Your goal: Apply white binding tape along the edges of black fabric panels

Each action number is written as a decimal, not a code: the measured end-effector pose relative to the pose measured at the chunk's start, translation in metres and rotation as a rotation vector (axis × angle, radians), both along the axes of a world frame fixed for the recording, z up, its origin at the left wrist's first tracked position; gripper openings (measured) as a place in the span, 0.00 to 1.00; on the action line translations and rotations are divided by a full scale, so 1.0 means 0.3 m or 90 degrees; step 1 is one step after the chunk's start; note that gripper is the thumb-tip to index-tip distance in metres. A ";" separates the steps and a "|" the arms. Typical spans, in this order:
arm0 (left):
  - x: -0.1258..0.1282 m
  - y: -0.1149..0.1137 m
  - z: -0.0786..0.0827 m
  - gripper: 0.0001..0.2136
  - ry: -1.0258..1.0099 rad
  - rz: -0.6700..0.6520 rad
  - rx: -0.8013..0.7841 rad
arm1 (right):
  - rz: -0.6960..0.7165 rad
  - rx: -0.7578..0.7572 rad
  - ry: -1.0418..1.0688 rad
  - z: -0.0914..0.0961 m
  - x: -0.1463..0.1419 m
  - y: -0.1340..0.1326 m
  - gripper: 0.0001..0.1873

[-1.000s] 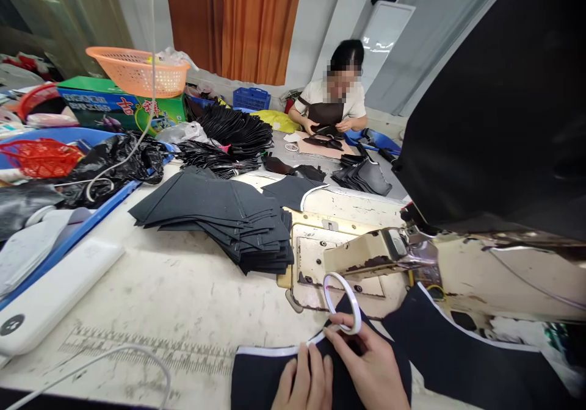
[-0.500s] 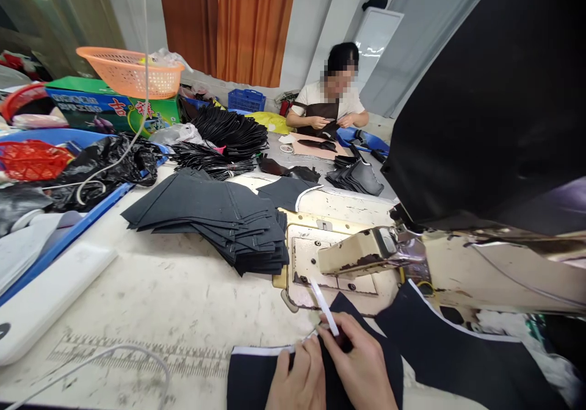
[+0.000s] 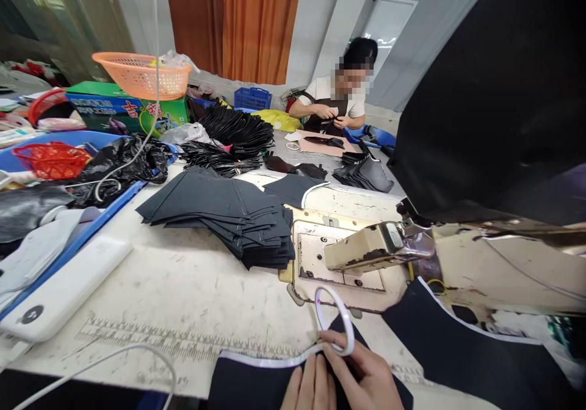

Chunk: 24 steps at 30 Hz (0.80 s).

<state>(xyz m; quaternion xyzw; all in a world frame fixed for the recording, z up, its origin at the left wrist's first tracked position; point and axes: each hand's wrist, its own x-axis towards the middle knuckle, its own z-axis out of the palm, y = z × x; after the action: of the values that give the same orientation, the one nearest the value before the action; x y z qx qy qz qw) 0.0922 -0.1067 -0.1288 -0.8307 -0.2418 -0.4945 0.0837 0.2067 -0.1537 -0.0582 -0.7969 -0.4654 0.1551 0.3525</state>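
Note:
A dark fabric piece (image 3: 247, 382) lies at the table's front, with white tape (image 3: 263, 361) along its curved upper edge. My left hand (image 3: 311, 388) presses its fingers together at this taped edge, holding the fabric; its thumb is hidden. Just right of it, my right hand (image 3: 361, 373) is closed on a roll of white tape (image 3: 350, 324), which stands upright and tilted between thumb and fingers. To the right, another dark fabric piece (image 3: 476, 349) has a white strip on its curved edge. Beyond my hands is the sewing machine's pale bed (image 3: 315, 257).
A stack of dark fabric pieces (image 3: 220, 208) sits left of the machine. A white power bank (image 3: 68, 294), a cable (image 3: 151, 350) and a blue tray (image 3: 114, 212) are at the left. Across the table a person (image 3: 339, 102) handles dark material. A black panel (image 3: 494, 111) overhangs the right.
The tape roll has turned from nearly edge-on to showing its open ring. My hands have shifted slightly right and down in view, and more tape shows along the fabric edge.

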 end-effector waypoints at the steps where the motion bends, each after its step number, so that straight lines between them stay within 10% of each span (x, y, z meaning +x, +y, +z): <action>1: 0.017 -0.001 0.005 0.16 -0.025 0.017 -0.002 | 0.013 -0.004 -0.016 0.005 0.004 -0.006 0.13; 8: 0.029 0.009 0.036 0.22 -0.090 0.044 -0.021 | 0.004 0.106 -0.172 0.036 0.015 0.028 0.10; 16: 0.033 0.012 0.029 0.16 -0.098 0.035 -0.016 | -0.053 -0.027 0.195 0.139 0.122 0.048 0.16; 24: 0.035 0.029 0.030 0.10 -0.058 -0.020 0.012 | -0.125 0.092 -0.054 0.022 0.145 0.045 0.11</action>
<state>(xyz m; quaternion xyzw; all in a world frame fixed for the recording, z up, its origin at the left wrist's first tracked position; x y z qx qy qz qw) 0.1027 -0.0979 -0.1199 -0.8099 -0.2280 -0.5355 0.0726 0.2501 -0.1403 -0.0515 -0.8168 -0.4099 0.0519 0.4025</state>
